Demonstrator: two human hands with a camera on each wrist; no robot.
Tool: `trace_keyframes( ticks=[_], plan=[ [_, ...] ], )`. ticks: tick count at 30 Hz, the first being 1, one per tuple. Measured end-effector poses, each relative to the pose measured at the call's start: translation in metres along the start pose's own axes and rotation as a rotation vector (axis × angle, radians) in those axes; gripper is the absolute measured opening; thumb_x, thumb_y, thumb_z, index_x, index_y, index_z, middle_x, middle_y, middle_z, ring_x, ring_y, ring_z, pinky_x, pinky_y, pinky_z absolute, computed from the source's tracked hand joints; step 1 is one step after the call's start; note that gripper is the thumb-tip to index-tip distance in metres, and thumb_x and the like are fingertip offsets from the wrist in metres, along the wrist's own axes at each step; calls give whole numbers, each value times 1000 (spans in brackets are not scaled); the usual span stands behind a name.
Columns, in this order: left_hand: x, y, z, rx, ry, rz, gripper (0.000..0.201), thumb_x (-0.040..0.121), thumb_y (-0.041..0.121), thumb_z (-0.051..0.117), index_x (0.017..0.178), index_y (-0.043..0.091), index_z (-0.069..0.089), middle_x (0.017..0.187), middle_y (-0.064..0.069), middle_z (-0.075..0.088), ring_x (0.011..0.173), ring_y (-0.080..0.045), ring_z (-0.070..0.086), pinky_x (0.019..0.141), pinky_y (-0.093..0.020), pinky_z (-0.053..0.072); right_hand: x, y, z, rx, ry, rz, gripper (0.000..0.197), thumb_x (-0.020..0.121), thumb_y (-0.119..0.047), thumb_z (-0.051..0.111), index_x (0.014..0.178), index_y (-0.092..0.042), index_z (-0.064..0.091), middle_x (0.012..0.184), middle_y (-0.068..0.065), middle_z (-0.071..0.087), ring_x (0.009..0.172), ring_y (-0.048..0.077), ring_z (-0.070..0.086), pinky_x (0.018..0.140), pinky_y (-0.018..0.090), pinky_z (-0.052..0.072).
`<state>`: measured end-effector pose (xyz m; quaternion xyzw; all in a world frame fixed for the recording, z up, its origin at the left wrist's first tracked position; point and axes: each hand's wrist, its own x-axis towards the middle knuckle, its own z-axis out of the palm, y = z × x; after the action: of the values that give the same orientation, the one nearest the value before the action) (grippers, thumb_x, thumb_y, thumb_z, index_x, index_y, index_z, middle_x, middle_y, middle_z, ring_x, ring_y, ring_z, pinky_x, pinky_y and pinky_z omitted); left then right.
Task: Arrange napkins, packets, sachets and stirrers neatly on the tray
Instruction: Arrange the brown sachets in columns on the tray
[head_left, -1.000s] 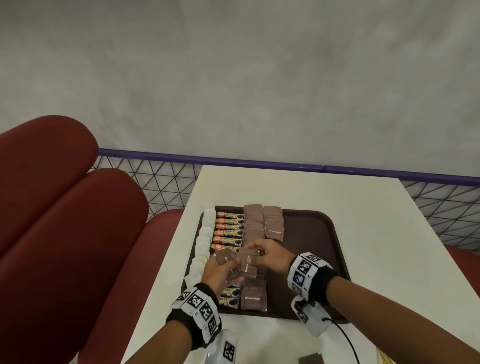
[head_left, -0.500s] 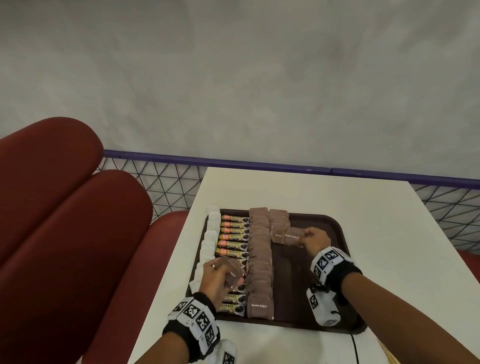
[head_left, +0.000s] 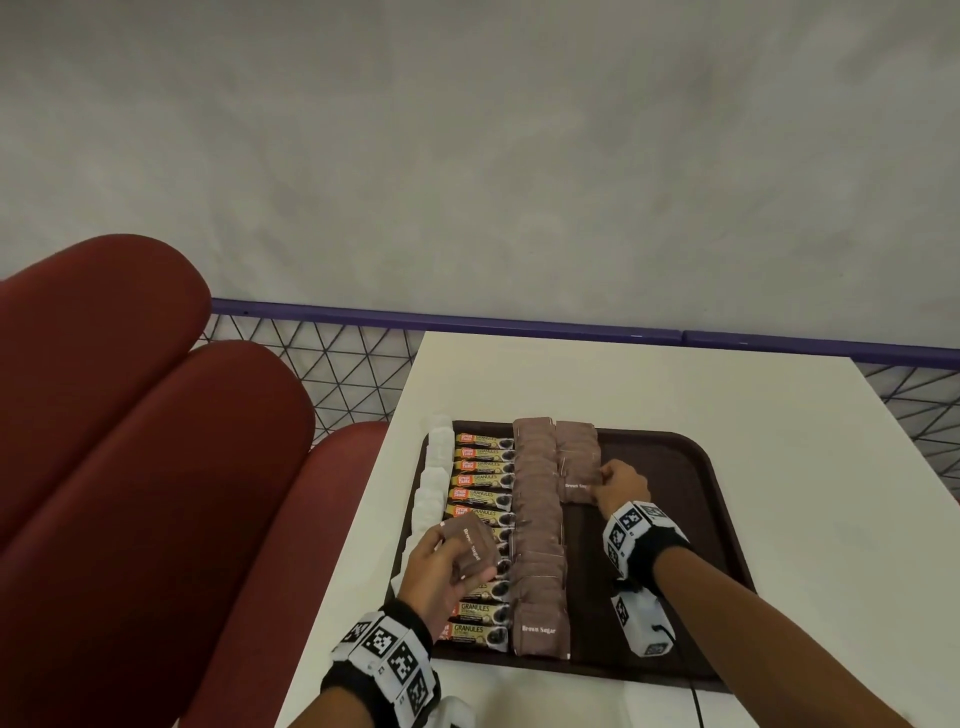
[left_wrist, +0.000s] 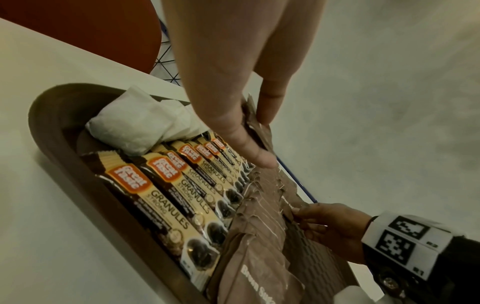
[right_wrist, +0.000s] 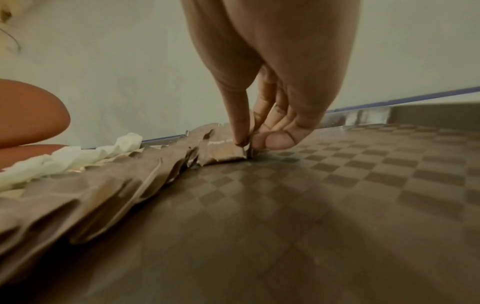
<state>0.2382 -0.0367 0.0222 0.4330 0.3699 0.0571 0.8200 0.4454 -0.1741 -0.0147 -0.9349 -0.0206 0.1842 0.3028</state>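
Note:
A dark brown tray (head_left: 675, 467) lies on the white table (head_left: 727, 395). From its left edge run a row of white napkins (head_left: 434, 478), a row of coffee granule sticks (head_left: 480, 475), a full row of brown sugar sachets (head_left: 537, 525) and a short second row (head_left: 576, 460). My left hand (head_left: 447, 566) holds a small stack of brown sugar sachets (head_left: 475, 543) above the coffee sticks. My right hand (head_left: 621, 486) pinches the front sachet (right_wrist: 223, 150) of the short row, which lies on the tray floor.
The right half of the tray (right_wrist: 363, 185) holds nothing. Red padded seat backs (head_left: 130, 441) stand left of the table. A purple rail over wire mesh (head_left: 519, 325) runs behind the table, with a grey wall beyond.
My right hand carried a sachet from the left hand's stack up to the short second row and set it down at the row's front. The left hand stayed over the coffee sticks.

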Motion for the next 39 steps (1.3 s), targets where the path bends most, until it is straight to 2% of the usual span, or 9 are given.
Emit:
trace_keyframes(
  ticks=[4,8,14,18,23,28,32,36,39],
  plan=[
    [2,0,-2,20,-12,1,30,92,-4,47,120,3,53,113,-19,61,96,-30,63,73,-35,58,2,-1,1,-59,1,-34,20,86,-9,59,104,-2,58,113,19,61,104,34,58,83,34,46],
    [0,-1,0,56,-12,15,30,90,-2,53,118,8,54,112,-17,63,92,-28,66,66,-30,60,1,0,0,-23,33,-75,26,82,-5,62,105,-1,51,116,20,53,104,34,54,83,36,43],
    [-5,-1,5,92,29,48,31,86,0,61,113,12,52,110,-14,60,83,-25,65,60,-27,57,-13,3,-9,91,114,-147,45,81,-9,67,119,-1,44,125,20,44,116,34,45,93,39,42],
    [-8,-3,9,138,55,66,35,83,0,65,114,10,50,111,-13,58,83,-24,63,57,-27,53,-27,3,-14,106,97,-275,39,83,-10,64,117,-3,46,121,17,46,112,32,47,95,39,42],
    [-10,-8,12,237,73,75,37,81,4,68,113,12,51,108,-9,61,91,-28,64,53,-24,48,-56,-2,-20,163,10,-454,18,89,-16,57,104,-9,53,99,3,47,92,19,51,84,28,42],
    [-14,-11,19,268,63,93,28,82,3,67,104,11,52,97,-6,62,73,-17,61,53,-25,47,-90,-5,-25,195,-308,-477,18,93,-33,52,92,-15,52,83,-8,54,75,4,50,67,13,39],
    [-16,-13,25,258,69,103,28,83,3,66,105,8,50,95,-6,62,70,-16,62,43,-19,48,-103,0,-15,136,-447,-527,24,91,-43,50,91,-19,51,87,-6,58,81,9,54,74,21,42],
    [-18,-15,30,230,39,84,31,83,4,66,109,7,50,102,-11,65,74,-21,67,47,-21,50,-105,2,-5,204,-517,-528,18,87,-31,62,83,-20,49,83,-2,56,76,10,51,69,17,41],
    [-16,-16,27,235,26,55,28,86,4,63,111,9,52,112,-17,62,83,-25,66,54,-26,52,-101,-1,-7,319,-468,-503,20,82,-15,69,77,-18,50,76,-4,53,71,7,49,67,15,41]
  ],
)
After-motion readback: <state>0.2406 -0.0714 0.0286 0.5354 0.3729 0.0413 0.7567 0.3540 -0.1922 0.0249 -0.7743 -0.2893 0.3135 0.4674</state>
